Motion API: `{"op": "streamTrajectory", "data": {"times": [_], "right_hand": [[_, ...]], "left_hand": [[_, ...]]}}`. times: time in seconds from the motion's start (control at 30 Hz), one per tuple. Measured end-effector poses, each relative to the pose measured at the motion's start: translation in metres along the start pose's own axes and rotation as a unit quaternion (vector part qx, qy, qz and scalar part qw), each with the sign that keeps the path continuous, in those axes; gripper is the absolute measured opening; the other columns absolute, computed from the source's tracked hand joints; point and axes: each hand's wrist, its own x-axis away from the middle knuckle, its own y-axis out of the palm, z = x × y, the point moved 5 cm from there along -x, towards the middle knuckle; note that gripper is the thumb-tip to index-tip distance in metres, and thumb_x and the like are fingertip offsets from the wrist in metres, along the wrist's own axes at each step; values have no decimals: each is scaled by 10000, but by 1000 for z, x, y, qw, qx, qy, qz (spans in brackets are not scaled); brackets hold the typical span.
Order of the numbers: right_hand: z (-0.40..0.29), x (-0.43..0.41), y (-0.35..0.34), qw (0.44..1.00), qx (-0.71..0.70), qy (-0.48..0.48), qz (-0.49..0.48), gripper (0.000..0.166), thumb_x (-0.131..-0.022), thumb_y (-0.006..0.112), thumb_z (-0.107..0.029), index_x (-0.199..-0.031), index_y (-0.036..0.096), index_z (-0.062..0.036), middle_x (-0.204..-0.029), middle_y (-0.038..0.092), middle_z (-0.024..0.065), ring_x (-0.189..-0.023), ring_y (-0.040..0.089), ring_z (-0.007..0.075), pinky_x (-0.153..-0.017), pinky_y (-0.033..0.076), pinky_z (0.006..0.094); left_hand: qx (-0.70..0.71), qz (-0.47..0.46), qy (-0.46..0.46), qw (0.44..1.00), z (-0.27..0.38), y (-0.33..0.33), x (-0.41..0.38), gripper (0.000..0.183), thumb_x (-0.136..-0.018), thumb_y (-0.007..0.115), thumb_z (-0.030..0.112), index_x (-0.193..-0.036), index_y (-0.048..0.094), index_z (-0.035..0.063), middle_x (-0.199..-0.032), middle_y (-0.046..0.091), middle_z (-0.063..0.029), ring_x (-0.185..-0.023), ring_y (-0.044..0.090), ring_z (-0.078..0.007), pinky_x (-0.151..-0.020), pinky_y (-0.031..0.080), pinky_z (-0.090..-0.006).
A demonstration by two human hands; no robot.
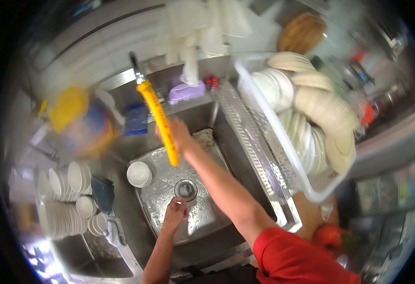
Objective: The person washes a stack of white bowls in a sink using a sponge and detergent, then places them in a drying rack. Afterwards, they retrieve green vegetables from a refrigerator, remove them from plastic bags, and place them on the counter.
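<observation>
A stainless steel sink basin (200, 227) lies before me, with a round drain (186, 190) in its floor. My left hand (175, 213) hovers over the basin just short of the drain, its fingers curled; whether anything is in them is unclear. Stretched toward the far side, my right hand (180, 133) is partly hidden behind a yellow hose (156, 113) fixed to a faucet. Its fingers cannot be made out. A small stack of white bowls (139, 174) sits at the basin's left. A crumpled cloth (204, 137) is in the far corner.
On the right, a white plastic basket (274, 122) holds stacked plates (321, 103). Stacked white bowls (62, 220) and a dark pad (102, 193) crowd the left counter. A purple brush (186, 92) and a blue packet (136, 119) rest along the back ledge.
</observation>
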Motion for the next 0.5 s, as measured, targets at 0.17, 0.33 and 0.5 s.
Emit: {"op": "streamTrajectory", "data": {"times": [0.17,0.33,0.5], "right_hand": [[1,198,37,914,351,156,-129,191,-827,518,-218,-858,647,-82,-930,622,124,-989,559,292,-821,402,424],[-72,319,-23,931,280,169,165,205,-831,551,-247,-806,637,-63,-886,620,124,-936,574,283,-736,426,396],[-148,462,-88,898,146,256,326,244,-814,578,-264,-686,557,-56,-686,578,125,-647,577,305,-568,435,388]], "left_hand": [[-635,62,224,737,40,21,17,349,-843,591,237,-1150,511,91,-958,598,-144,-920,589,-308,-758,480,-451],[-691,-81,216,685,19,34,18,480,-829,588,313,-1247,478,103,-1155,564,-156,-1081,538,-325,-895,426,-449],[-677,-75,260,684,6,45,50,357,-856,562,311,-1077,579,31,-1045,583,-186,-975,541,-383,-825,422,-466]]}}
